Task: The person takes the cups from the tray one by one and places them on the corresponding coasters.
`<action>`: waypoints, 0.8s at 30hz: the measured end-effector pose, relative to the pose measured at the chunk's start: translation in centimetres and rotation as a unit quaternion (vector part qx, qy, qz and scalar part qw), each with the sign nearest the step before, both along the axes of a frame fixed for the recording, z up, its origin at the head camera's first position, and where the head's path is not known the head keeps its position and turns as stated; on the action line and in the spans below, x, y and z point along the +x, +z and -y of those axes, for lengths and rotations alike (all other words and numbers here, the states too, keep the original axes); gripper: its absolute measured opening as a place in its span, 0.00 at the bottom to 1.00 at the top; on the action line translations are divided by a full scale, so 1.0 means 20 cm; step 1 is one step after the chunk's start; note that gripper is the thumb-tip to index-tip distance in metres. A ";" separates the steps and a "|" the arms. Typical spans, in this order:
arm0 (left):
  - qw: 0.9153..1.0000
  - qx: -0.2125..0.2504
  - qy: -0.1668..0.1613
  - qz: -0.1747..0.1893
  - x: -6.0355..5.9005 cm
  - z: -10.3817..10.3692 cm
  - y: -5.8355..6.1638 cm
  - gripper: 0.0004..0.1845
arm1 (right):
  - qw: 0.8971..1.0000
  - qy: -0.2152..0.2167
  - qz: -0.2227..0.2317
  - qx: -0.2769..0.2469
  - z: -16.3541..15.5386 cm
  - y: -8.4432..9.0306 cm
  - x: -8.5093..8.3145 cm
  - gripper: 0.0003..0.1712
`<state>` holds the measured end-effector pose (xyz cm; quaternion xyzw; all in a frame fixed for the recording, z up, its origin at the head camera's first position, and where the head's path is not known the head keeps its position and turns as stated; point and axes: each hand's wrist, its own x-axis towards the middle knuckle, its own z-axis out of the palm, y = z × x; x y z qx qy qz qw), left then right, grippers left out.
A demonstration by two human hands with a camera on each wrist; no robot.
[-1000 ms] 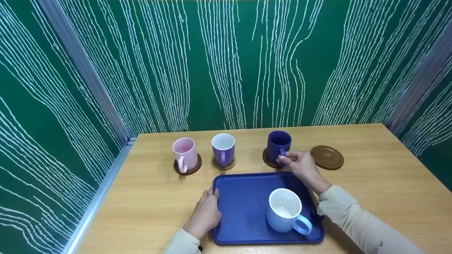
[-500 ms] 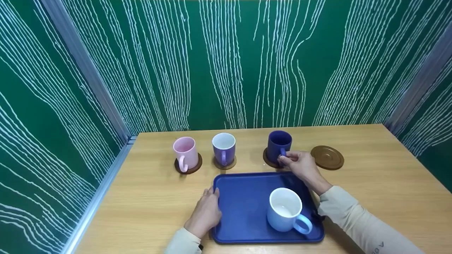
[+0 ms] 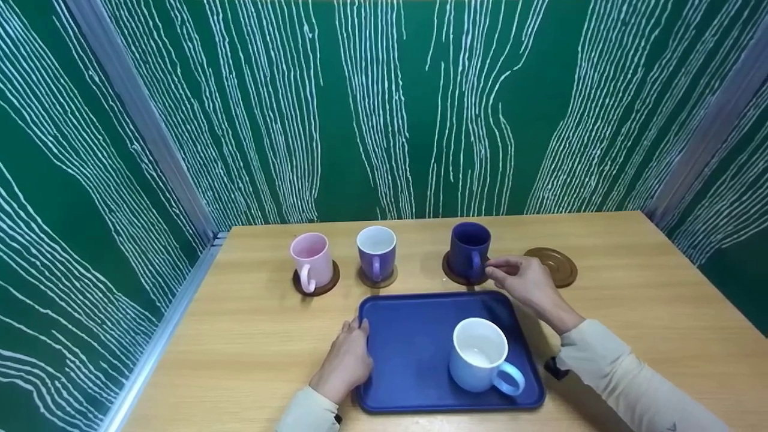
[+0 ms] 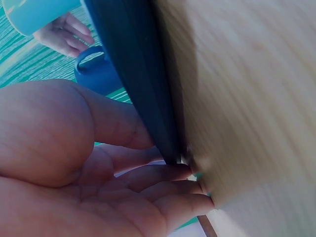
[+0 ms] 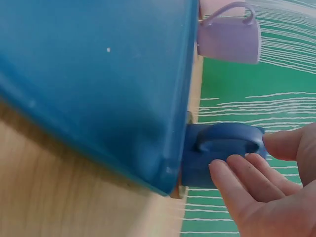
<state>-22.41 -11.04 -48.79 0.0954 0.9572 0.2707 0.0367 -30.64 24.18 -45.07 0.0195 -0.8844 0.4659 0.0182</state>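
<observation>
My left hand (image 3: pixel 348 359) holds the left rim of the blue tray (image 3: pixel 408 348), thumb over the edge and fingers against its outer side. On the tray's right half stands a light blue mug (image 3: pixel 477 366) with a white inside. Behind the tray a dark blue mug (image 3: pixel 465 255) sits upright on a dark brown coaster (image 3: pixel 447 267), its handle facing me. My right hand (image 3: pixel 528 285) is just right of that handle, thumb and fingers apart around a gap in the right wrist view and gripping nothing.
A pink mug (image 3: pixel 321 267) and a purple mug (image 3: pixel 387 261) with a white inside stand on coasters at the back left. A bare brown coaster (image 3: pixel 558 267) lies behind my right hand. Green patterned walls border the wooden table (image 3: pixel 240 360).
My right hand has let go of the dark blue mug's handle and shifted slightly to the right. The dark blue mug stays on its coaster. My left hand has stayed at the tray's rim.
</observation>
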 end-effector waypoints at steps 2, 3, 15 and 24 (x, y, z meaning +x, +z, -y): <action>1.000 -0.001 0.002 0.004 0.00 0.00 0.00 0.31 | 1.000 0.003 0.005 0.001 -0.02 0.02 0.04 0.22; 1.000 0.001 0.004 0.008 0.00 0.00 0.00 0.32 | 1.000 0.005 0.005 0.001 -0.02 0.04 0.05 0.22; 1.000 0.008 0.012 0.004 0.02 0.01 0.00 0.33 | 0.999 0.041 -0.001 -0.028 -0.03 0.08 0.30 0.20; 1.000 0.016 0.012 0.002 0.02 0.00 0.00 0.33 | 0.989 0.092 0.080 -0.085 -0.09 0.08 0.48 0.23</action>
